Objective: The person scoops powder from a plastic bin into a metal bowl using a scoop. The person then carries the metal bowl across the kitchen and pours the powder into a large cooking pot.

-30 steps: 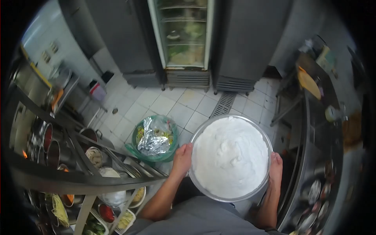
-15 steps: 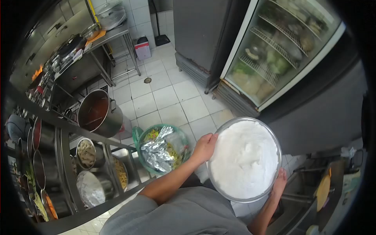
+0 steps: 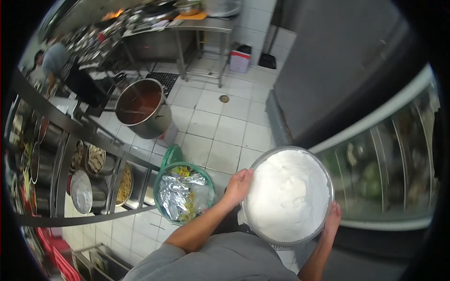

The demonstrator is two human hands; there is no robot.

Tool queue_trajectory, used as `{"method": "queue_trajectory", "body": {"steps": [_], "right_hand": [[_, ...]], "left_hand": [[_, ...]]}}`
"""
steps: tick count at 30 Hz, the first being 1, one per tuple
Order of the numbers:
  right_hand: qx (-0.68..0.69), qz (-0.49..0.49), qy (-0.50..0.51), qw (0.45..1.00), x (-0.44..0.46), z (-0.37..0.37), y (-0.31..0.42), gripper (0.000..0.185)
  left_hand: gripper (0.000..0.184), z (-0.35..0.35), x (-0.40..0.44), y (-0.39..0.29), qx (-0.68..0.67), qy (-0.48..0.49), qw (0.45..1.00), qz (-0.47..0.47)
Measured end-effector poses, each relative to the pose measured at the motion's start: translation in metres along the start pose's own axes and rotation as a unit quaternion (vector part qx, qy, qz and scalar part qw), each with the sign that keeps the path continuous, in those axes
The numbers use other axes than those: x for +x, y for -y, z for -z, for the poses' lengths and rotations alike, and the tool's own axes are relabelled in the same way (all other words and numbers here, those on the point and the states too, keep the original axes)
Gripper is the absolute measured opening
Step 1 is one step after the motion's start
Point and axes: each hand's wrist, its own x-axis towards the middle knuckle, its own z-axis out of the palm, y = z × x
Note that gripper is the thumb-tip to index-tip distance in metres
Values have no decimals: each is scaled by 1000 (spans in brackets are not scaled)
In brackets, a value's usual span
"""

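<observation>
A wide round metal bowl [image 3: 332,199] is held in front of my body, filled with a fluffy white substance [image 3: 287,196]. My left hand [image 3: 238,188] grips the bowl's left rim, thumb near the edge. On the lower right side, my right hand [image 3: 333,218] holds the rim, its other fingers hidden beneath. Left of the bowl, on the floor, a green bin [image 3: 158,196] contains crumpled foil [image 3: 174,194] and food scraps.
A large pot [image 3: 157,122] of red liquid stands beyond the bin. Shelving [image 3: 89,220] with food containers runs along the left. A glass-door fridge [image 3: 375,164] is at the right. Far left, a person [image 3: 70,70] is near the stove; a metal table [image 3: 206,24] stands behind.
The view has swung left, so the fridge has shifted to the right edge and the pot and stove area have come into view. Both hands have stayed on the bowl.
</observation>
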Motion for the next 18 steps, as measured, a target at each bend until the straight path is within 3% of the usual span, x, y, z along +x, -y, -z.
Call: {"method": "queue_trajectory", "body": {"steps": [2,5,7,14,18], "right_hand": [[14,7,34,999,38,-45,20,30],[-84,60,53,993,99,-104,34,29],[-53,61,124,989,128,-159,62,29],[-17,47,312,949,213,-338,121,30],[-52,104,393,912,245,-475,150,29]], "left_hand": [[42,11,30,0,-1,-26,1000,6],[39,31,79,-6,31,-63,997,19],[39,54,108,-26,76,-94,993,15],[44,115,184,-38,-82,-279,957,-12],[35,169,219,-28,-101,-355,929,16]]}}
